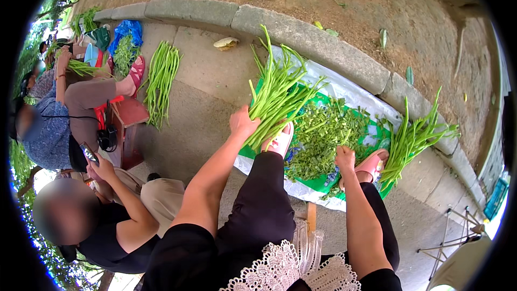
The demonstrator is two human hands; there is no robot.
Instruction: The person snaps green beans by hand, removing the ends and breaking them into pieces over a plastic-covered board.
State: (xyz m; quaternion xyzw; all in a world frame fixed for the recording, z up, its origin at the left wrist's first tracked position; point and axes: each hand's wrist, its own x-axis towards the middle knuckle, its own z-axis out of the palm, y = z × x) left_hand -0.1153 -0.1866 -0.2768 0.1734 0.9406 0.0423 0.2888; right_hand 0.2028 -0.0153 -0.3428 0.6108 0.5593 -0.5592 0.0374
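My left hand (244, 123) grips the near end of a large bunch of long green vegetable stems (278, 93), just beyond my left sandal (280, 143). My right hand (345, 158) is closed with the fingers curled, over a heap of torn green leaves (319, 137); a short stem shows at its top, perhaps pinched in it. The heap lies on a green and white plastic sheet (343, 76) between my feet. A second bunch of green stems (412, 141) lies beyond my right sandal (371, 163), partly over the stone curb.
A stone curb (282, 28) curves behind the sheet, with bare soil beyond. More stems (162, 81) lie on the paving at left, near a red stool (129, 115). A person with a phone (89, 152) sits at my left; another person handles stems farther off. A folding metal frame (444, 238) stands at right.
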